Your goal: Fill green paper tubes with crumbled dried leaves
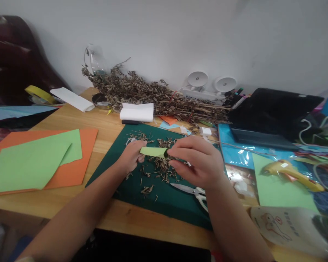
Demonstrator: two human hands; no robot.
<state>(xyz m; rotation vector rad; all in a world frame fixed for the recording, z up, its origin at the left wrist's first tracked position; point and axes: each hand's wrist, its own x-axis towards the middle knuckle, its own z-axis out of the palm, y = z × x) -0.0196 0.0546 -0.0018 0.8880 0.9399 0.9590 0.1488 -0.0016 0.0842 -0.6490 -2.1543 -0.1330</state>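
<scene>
Steady the roll [153,151], pinched in left hand [131,155], over leaves [164,169]; avoid crushing its mouth with right hand [198,158], narrowed, unclear if holding anything.

Marks in view, none legible

No word, brand or number can be read. On the pale bottle [295,234] at the near right of the worktop [108,120] runs a row of dark characters [292,225], too blurred to make out, beside a line-drawn figure with a red round mark [278,220]. The yellow glue gun [296,174] on the right carries a small white label [284,165], its print too small to tell.
</scene>
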